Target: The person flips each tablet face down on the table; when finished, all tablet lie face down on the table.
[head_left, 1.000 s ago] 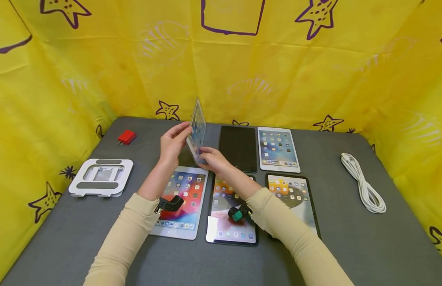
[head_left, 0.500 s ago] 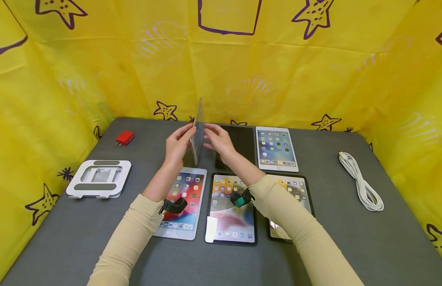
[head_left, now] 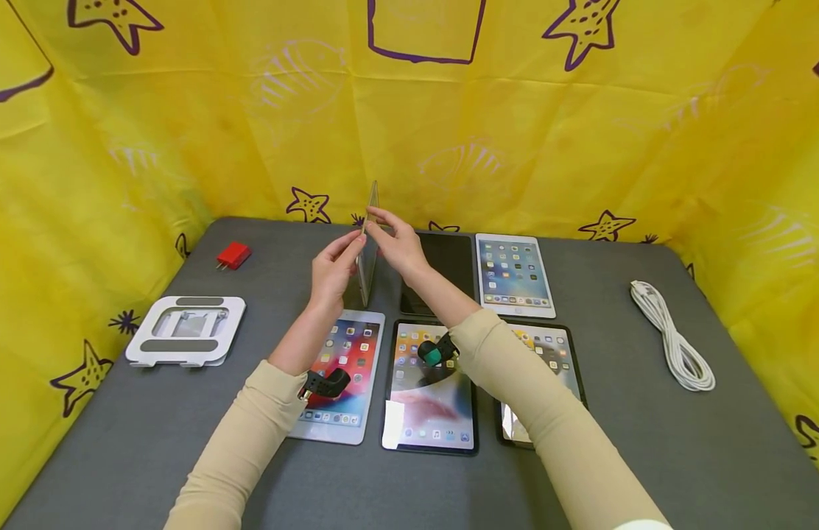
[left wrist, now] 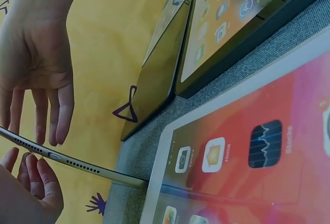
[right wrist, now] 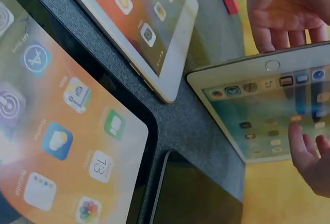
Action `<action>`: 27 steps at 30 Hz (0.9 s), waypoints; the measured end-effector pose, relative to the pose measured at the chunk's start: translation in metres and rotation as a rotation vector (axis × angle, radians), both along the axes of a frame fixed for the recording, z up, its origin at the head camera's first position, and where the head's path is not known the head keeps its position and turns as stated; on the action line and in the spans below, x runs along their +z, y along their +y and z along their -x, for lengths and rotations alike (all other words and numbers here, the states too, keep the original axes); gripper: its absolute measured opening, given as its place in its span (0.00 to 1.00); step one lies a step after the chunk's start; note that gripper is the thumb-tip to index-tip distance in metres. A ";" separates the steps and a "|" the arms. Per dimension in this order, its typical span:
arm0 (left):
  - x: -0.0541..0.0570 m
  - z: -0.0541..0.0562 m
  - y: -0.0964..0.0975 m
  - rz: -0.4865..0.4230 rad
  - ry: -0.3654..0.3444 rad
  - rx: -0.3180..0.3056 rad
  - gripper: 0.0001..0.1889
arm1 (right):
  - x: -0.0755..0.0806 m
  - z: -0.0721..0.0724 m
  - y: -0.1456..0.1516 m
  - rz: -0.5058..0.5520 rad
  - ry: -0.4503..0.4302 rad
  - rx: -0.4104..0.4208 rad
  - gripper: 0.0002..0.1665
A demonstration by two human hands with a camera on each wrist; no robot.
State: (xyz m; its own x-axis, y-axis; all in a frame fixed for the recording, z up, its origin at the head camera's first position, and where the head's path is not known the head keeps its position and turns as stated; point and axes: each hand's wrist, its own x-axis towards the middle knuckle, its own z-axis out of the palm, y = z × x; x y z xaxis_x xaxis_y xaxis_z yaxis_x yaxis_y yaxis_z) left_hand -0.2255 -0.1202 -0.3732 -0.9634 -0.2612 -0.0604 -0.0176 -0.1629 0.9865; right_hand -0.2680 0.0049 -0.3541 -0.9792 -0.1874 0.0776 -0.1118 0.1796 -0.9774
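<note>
A white-framed tablet [head_left: 365,274] stands on edge above the back left of the table, its lit screen facing right. My left hand [head_left: 331,274] grips its near edge from the back side. In the left wrist view, curled left fingertips [left wrist: 44,180] lie along the tablet's edge [left wrist: 93,168], where a port and speaker holes show. My right hand [head_left: 401,246] is on the screen side, higher up, with thumb and index finger pinching the upper near edge. The right wrist view shows the home button and icons of that tablet [right wrist: 234,111], with right fingers [right wrist: 304,152] before the screen.
Below the hands lie a silver tablet [head_left: 356,368], a black-framed tablet [head_left: 429,397] and another black-framed one [head_left: 555,353]. Behind are a dark-screened tablet [head_left: 449,261] and a white one [head_left: 515,276]. A folded stand [head_left: 184,331], red charger [head_left: 233,255] and white cable [head_left: 675,338] lie around.
The tablet has turned closer to edge-on. My right hand has moved from its lower near part up to its upper edge. My left hand has shifted slightly right.
</note>
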 end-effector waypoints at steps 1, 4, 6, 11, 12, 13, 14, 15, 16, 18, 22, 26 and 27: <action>0.000 0.000 0.000 -0.001 0.000 0.001 0.22 | 0.000 0.001 0.000 -0.006 0.000 -0.001 0.24; -0.001 0.000 0.000 0.000 -0.009 -0.002 0.23 | 0.001 0.001 0.000 0.003 -0.011 -0.003 0.23; -0.002 0.001 -0.001 0.001 -0.020 -0.012 0.23 | 0.001 0.001 0.000 0.022 -0.029 -0.005 0.24; -0.001 -0.001 -0.002 -0.001 -0.060 -0.048 0.25 | 0.002 -0.001 0.000 0.068 -0.067 -0.004 0.24; -0.001 -0.001 -0.003 -0.007 -0.072 -0.058 0.26 | 0.003 -0.001 0.000 0.077 -0.072 -0.004 0.24; -0.001 -0.002 -0.004 -0.011 -0.088 -0.072 0.27 | 0.003 -0.001 -0.001 0.083 -0.078 -0.003 0.24; -0.001 -0.002 -0.005 -0.019 -0.106 -0.086 0.28 | 0.003 -0.002 -0.001 0.089 -0.083 -0.003 0.24; -0.001 -0.003 -0.006 -0.025 -0.129 -0.100 0.29 | 0.004 -0.003 -0.001 0.097 -0.087 -0.004 0.24; -0.002 -0.003 -0.007 -0.027 -0.153 -0.120 0.30 | 0.004 -0.003 -0.001 0.103 -0.090 -0.004 0.24; -0.004 -0.003 -0.010 -0.034 -0.200 -0.171 0.33 | 0.004 -0.004 -0.001 0.121 -0.095 -0.004 0.24; -0.011 -0.002 -0.016 -0.046 -0.270 -0.265 0.33 | 0.003 -0.006 0.001 0.156 -0.100 0.003 0.23; -0.017 0.000 -0.018 -0.106 -0.293 -0.344 0.30 | 0.004 -0.007 0.002 0.184 -0.119 0.009 0.24; -0.018 0.000 -0.019 -0.121 -0.299 -0.360 0.30 | 0.004 -0.007 0.002 0.192 -0.127 0.009 0.25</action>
State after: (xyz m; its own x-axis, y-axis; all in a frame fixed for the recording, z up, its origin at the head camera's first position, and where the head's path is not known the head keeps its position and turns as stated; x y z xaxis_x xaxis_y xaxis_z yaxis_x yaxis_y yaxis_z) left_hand -0.2252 -0.1388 -0.3916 -0.9270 0.1122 -0.3578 -0.3740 -0.2081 0.9038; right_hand -0.2613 0.0070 -0.3504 -0.9817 -0.1903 -0.0114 0.0138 -0.0111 -0.9998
